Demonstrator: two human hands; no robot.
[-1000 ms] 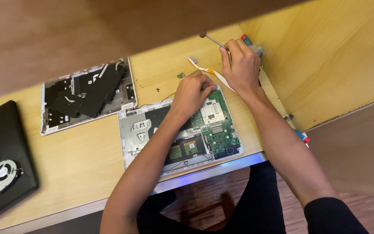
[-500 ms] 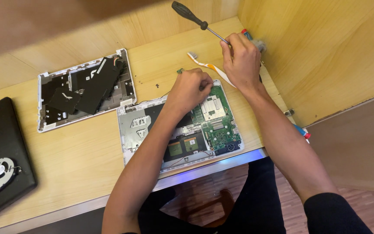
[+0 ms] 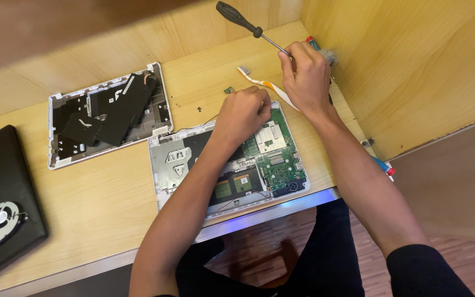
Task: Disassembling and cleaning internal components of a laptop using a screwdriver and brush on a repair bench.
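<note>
An opened laptop base in a silver shell lies on the wooden desk, its green circuit board exposed. My left hand rests at the base's far edge with the fingers curled tight; whether it pinches anything is hidden. My right hand is just beyond the board's far right corner. It grips a screwdriver by the metal shaft, with the black handle pointing up and to the left. A white and orange toothbrush lies on the desk between the two hands.
A white cover panel with black parts lies at the back left. A black laptop with a loose fan sits at the far left. Tiny screws dot the desk. A wooden side wall stands on the right, a pen at its foot.
The view has tilted so the screwdriver's black handle is now in sight above my right hand. Both hands stay at the laptop's far edge.
</note>
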